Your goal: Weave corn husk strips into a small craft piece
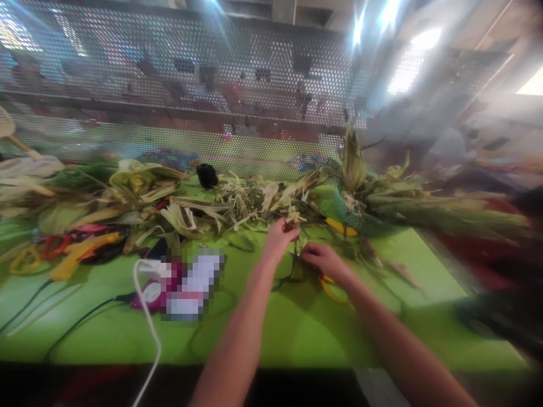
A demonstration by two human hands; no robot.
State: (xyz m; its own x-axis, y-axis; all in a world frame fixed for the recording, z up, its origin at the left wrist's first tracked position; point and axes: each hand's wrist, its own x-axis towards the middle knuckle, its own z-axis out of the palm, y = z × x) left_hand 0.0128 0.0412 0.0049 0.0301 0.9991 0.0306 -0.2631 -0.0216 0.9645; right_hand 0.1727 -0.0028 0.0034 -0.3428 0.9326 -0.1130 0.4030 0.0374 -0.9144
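Observation:
My left hand [278, 240] is closed on a small pale flower-like bundle of dried husk [296, 216], held upright above the green table. From the bundle a thin dark stem or strip [293, 265] hangs down. Just right of it, my right hand [324, 261] has its fingers pinched together by the stem. Blur hides what those fingertips hold. Below the right hand lies a yellow loop [333, 289], which looks like a scissors handle. Dried corn husks [186, 217] are heaped behind both hands.
A green basket [348, 212] with husks stands back right. At left are a yellow glue gun [82, 254], scissors [25, 259], a purple power strip [155, 294] with cords, and a blurred-out phone-like slab [197, 285]. A perforated metal screen [263, 96] rises behind the table [305, 339].

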